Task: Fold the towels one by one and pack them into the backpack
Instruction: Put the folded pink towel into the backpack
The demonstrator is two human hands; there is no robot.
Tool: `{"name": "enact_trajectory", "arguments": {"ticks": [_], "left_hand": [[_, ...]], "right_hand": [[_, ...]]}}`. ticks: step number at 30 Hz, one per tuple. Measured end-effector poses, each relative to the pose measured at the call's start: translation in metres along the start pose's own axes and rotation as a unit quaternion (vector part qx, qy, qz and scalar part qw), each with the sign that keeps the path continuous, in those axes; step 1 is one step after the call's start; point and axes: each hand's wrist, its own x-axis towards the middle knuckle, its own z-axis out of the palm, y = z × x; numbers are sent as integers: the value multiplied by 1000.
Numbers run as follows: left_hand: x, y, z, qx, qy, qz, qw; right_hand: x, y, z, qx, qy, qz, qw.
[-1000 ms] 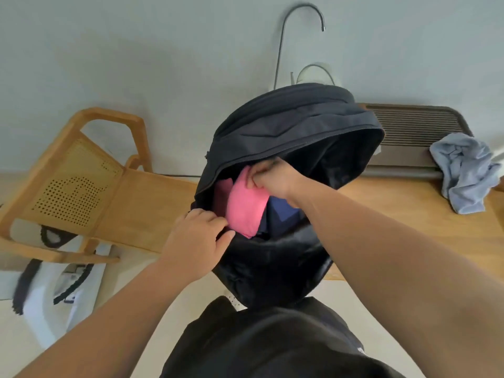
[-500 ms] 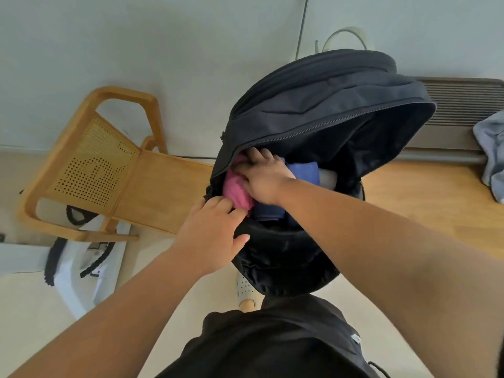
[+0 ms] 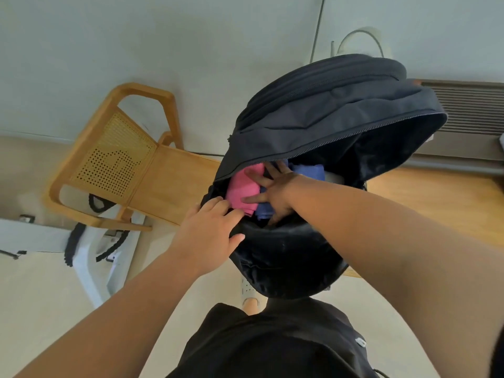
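Obs.: pink folded towel (image 3: 242, 186) sits in the mouth of the black fabric backpack (image 3: 341, 110), left side, long axis running into the bag, touching the dark blue folded towel (image 3: 308, 171) on its right. Right hand (image 3: 275, 192): fingers straight and apart, spread across both towels. Left hand (image 3: 210, 233): fingers curled over the near rim. Judgement: the pink towel lies left of the right palm; any further push goes downward.

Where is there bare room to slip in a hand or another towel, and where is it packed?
Free: the dark gap under the backpack flap, right of the blue towel; also bare wooden tabletop right of it. Crowded: the opening's left end, with pink towel, right hand and left hand.
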Motion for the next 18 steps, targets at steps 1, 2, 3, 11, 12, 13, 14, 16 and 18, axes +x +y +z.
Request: {"name": "enact_trajectory", "arguments": {"ticks": [1, 2, 3, 11, 12, 13, 14, 16, 18], "left_hand": [[0, 0, 1, 0, -2, -4, 1000], [-1, 1, 1, 0, -4, -7, 1000], [-1, 1, 1, -1, -6, -9, 1000], [0, 3, -8, -4, 1, 19, 1000], [1, 5, -10, -12, 8, 32, 999], [2, 7, -12, -25, 16, 46, 999], [4, 11, -14, -42, 26, 60, 997], [14, 22, -20, -75, 36, 81, 993], [29, 34, -26, -93, 37, 102, 990]], "right_hand": [[2, 1, 0, 7, -6, -1, 1000], [3, 1, -1, 13, -9, 0, 1000], [5, 0, -1, 16, -10, 1, 1000], [-21, -8, -3, 64, 36, 2, 997], [-30, -8, -3, 90, 38, 6, 995], [-40, -7, -2, 125, 35, 13, 991], [-51, -6, -2, 171, 30, 25, 985], [-78, -4, 0, 254, 42, 53, 965], [-105, -3, 6, 291, 101, 87, 947]]}}
